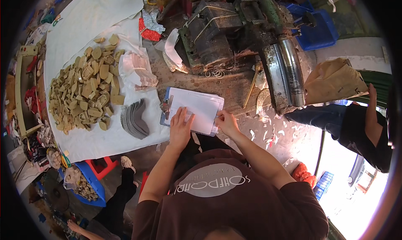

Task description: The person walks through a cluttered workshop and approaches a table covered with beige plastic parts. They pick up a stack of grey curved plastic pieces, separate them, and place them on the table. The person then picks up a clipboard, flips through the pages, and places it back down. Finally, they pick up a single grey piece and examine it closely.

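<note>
The left hand [180, 126], grip spread, lies on papers [202, 105] on a clipboard [164, 121]. The right hand [227, 123] curls at their edge; whether its grip pinches, I cannot tell.

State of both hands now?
Left hand: open, resting on white paper sheets on a blue clipboard.
Right hand: curled at the sheets' right edge; whether gripping, can't tell.

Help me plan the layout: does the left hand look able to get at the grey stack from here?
Probably yes. The left hand rests on the papers; the grey stack lies to its left, with only the edge of the clipboard and white sheet between them.
</note>
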The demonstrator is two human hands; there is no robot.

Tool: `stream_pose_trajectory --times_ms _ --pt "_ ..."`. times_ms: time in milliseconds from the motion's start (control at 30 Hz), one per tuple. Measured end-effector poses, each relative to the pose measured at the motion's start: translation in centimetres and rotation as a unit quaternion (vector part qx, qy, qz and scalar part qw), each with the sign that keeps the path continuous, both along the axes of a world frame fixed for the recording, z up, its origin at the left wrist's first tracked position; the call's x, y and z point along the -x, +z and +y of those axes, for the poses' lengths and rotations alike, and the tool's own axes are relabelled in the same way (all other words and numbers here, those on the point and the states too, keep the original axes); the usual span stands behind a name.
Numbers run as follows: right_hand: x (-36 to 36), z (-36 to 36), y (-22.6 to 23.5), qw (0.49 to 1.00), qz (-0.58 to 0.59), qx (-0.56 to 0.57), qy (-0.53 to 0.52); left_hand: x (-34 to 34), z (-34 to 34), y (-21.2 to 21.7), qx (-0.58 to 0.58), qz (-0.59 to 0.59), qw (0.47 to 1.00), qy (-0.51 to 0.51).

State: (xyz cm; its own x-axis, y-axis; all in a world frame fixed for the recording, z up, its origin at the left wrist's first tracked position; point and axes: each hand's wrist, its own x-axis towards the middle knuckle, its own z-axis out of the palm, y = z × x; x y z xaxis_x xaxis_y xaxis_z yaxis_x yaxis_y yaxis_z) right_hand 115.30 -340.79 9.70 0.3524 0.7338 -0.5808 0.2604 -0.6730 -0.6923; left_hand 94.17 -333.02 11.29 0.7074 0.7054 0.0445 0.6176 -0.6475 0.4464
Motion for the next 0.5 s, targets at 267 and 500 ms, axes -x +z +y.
stream_pose_trajectory --times_ms 267,500 --pt "0.2 1.3 2.3 0.990 0.131 0.056 -0.023 -1.3 -0.5 3.1 0.093 0.005 0.996 0.012" --pt "3.3 1.6 2.1 0.977 0.179 -0.111 0.029 -2.0 -1.6 3.2 0.117 -0.039 0.989 0.084"
